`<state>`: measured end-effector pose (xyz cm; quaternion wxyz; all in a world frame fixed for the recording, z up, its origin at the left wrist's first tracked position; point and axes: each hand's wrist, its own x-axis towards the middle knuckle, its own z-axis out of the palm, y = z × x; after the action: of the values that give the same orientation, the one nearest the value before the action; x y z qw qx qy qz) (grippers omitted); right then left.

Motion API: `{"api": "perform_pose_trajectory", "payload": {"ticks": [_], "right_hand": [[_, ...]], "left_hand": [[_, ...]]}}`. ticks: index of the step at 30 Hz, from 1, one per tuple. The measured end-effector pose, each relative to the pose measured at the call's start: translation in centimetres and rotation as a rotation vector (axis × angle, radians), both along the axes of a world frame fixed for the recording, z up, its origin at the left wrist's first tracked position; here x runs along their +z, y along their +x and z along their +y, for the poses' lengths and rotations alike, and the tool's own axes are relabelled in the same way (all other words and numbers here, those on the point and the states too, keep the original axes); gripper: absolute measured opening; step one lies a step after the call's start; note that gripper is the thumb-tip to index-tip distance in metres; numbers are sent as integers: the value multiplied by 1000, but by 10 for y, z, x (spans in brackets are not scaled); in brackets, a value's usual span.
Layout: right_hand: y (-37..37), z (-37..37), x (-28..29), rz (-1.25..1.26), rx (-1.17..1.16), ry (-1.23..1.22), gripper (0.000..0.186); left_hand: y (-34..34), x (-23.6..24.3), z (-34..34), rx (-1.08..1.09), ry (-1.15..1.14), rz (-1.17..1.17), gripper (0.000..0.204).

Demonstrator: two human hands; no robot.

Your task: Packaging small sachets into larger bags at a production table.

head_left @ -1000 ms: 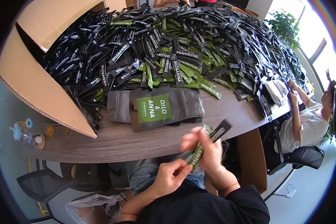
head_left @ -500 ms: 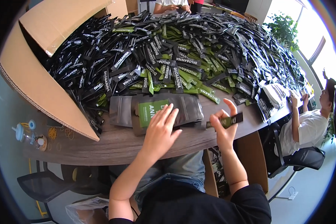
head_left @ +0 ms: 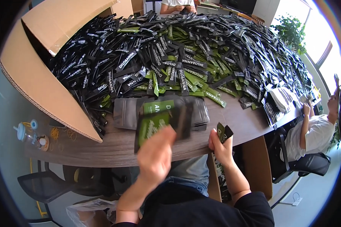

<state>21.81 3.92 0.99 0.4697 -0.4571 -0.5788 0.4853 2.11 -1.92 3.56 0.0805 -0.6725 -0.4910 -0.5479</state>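
My left hand (head_left: 154, 153) grips a dark pouch with a green label (head_left: 149, 126), lifted in front of a stack of similar flat pouches (head_left: 127, 113); hand and pouch are blurred by motion. My right hand (head_left: 222, 149) is closed round green and black stick sachets (head_left: 223, 132) near the table's front edge, to the right of the lifted pouch. Beyond the pouch stack lies a large heap of black and green sachets (head_left: 147, 56).
Cardboard flaps (head_left: 57, 98) border the heap at left. A lidded bottle (head_left: 30, 136) and rubber bands (head_left: 55, 133) lie front left. A co-worker (head_left: 307, 132) sits right beside a white stack (head_left: 280, 100); another person (head_left: 178, 7) is behind the heap. A chair (head_left: 45, 183) stands lower left.
Both hands held sachets together low in front; then they parted, my left hand reaching onto the pouch stack. It has since lifted a pouch toward me, while my right hand keeps the sachets.
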Motion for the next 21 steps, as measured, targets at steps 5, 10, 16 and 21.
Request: {"api": "perform_pose_trajectory", "payload": {"ticks": [5, 10, 16, 21], "right_hand": [[-14, -24, 11, 206, 235, -111, 27], [-20, -25, 10, -116, 443, -74, 26], [-42, -39, 6, -172, 747, 359, 23], [-44, -34, 23, -101, 747, 113, 22]], "left_hand": [[11, -24, -51, -111, -255, 234, 38], [7, -19, -67, -213, -484, 6, 39], [0, -20, -63, -395, -814, -795, 25], [4, -40, -63, -312, -631, -1077, 15]]}}
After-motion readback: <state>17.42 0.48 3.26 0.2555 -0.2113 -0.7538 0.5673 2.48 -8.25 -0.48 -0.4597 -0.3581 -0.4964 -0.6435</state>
